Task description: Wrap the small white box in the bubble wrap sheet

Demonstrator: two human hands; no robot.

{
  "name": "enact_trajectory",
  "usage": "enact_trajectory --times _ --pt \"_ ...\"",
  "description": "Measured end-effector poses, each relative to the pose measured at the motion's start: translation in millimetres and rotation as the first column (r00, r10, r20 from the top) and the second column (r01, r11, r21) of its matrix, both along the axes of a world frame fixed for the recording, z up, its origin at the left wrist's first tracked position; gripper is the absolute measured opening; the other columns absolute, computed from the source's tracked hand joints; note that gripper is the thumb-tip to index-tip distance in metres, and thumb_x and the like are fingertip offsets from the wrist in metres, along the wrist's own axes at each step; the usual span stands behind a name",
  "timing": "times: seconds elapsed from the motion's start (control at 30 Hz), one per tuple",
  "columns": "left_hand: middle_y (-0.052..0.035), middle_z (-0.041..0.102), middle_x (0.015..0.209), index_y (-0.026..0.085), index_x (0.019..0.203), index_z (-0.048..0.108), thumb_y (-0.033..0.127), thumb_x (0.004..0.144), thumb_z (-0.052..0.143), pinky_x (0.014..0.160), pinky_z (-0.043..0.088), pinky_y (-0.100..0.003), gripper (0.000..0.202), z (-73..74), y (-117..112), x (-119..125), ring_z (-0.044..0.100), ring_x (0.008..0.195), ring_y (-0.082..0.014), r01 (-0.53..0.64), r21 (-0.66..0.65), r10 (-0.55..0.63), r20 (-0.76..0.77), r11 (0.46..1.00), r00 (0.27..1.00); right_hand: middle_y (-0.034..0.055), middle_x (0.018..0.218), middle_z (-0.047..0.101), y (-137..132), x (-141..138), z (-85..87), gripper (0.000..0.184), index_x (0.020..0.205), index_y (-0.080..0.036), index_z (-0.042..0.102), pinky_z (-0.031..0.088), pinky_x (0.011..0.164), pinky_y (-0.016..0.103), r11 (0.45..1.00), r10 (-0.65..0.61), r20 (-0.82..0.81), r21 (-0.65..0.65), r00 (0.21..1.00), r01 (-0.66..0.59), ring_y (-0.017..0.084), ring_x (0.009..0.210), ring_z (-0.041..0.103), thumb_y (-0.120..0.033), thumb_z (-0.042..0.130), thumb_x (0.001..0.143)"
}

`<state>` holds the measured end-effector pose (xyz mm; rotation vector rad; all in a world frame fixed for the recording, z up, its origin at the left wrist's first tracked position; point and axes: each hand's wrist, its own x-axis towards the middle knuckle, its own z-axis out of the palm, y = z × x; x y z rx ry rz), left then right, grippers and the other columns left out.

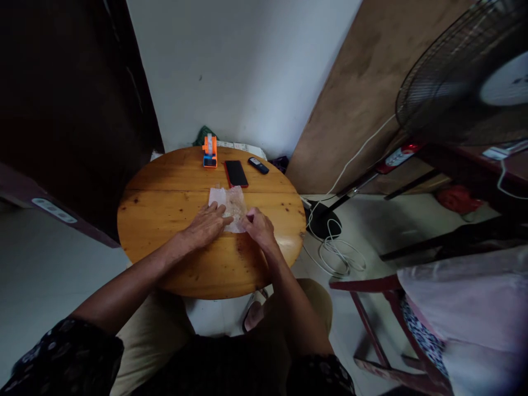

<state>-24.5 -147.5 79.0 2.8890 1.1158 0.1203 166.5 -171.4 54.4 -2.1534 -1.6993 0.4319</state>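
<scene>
A small clear plastic bag (233, 202) with pale contents lies on the round wooden table (165, 220), a white slip beside it at its left edge. My left hand (207, 224) rests flat on the bag's left side, fingers stretched out. My right hand (258, 225) sits at the bag's lower right corner with its fingers curled and pinched on the bag's edge.
At the table's far side stand an orange and blue gadget (210, 152), a dark phone with red edge (236, 173) and a small black phone (258, 165). A standing fan (462, 77), coiled white cable (340, 256) and red stool (371, 308) are to the right.
</scene>
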Motion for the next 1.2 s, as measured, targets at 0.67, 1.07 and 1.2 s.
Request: enact_trajectory --times 0.67,1.07,1.2 --pt "-0.014 0.064 0.109 0.018 0.127 0.059 0.013 0.09 0.047 0.095 0.045 -0.044 0.04 -2.3 4.5 0.4 0.053 0.106 -0.0298 -0.087 -0.096 0.1 0.144 0.992 0.984 0.0026 0.09 0.071 -5.7 -32.4 -28.2 0.045 0.13 -0.021 0.055 0.055 0.072 0.029 0.936 0.206 -0.582 0.353 0.787 0.016 0.016 0.075 0.066 -0.031 0.053 0.086" --pt "-0.0103 0.064 0.116 0.022 0.151 0.038 0.015 0.09 0.048 0.097 0.047 -0.037 0.063 -12.3 6.2 -1.3 0.055 0.111 -0.0252 -0.127 -0.134 0.158 0.254 0.983 0.954 0.0065 0.095 0.072 -0.1 -47.5 -29.1 0.042 0.126 -0.018 0.06 0.057 0.078 0.032 0.939 0.184 -0.65 0.339 0.737 0.064 0.018 0.08 0.068 -0.033 0.053 0.087" --pt "-0.012 0.063 0.12 0.019 0.152 0.037 0.016 0.089 0.051 0.101 0.046 -0.04 0.064 -14.7 9.3 -6.5 0.056 0.114 -0.0259 -0.105 -0.184 0.158 0.301 0.977 0.94 0.006 0.099 0.07 -13.8 -36.3 -29.7 0.054 0.13 -0.019 0.056 0.056 0.073 0.03 0.953 0.158 -0.679 0.296 0.717 0.07 0.017 0.08 0.066 -0.045 0.06 0.083"
